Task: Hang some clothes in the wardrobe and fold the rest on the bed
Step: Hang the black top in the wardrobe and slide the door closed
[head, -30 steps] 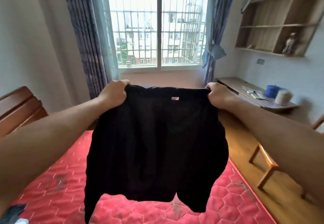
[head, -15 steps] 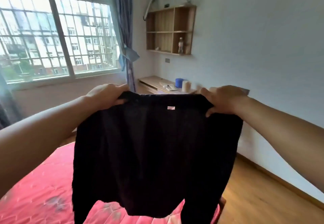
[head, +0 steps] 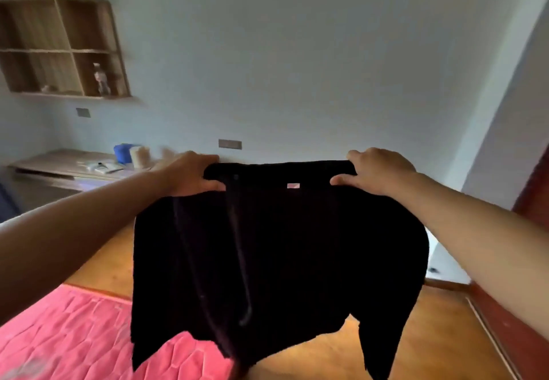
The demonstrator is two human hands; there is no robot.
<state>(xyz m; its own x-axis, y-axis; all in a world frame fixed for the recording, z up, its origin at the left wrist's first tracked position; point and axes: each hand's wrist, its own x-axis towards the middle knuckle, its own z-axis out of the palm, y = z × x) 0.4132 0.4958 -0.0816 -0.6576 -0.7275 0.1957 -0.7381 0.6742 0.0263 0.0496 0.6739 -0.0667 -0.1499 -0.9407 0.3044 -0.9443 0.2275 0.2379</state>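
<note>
A black garment (head: 276, 260) with a small pink label at the collar hangs in the air in front of me, spread flat. My left hand (head: 193, 176) grips its top left shoulder, and my right hand (head: 377, 171) grips its top right shoulder. Both arms are stretched forward. The sleeves and hem dangle down over the corner of the bed with the red quilted mattress (head: 74, 335) at the lower left. No wardrobe shows in the head view.
A plain wall fills the background. A wooden wall shelf (head: 59, 46) hangs at the upper left above a desk (head: 53, 168) with a blue container and a roll. Wooden floor (head: 326, 356) lies below the garment. A dark red door frame (head: 531, 195) stands at the right.
My view has swung to the right, away from the window toward the plain wall and door frame. The garment has travelled with my hands, off the bed's middle to over its corner and the floor.
</note>
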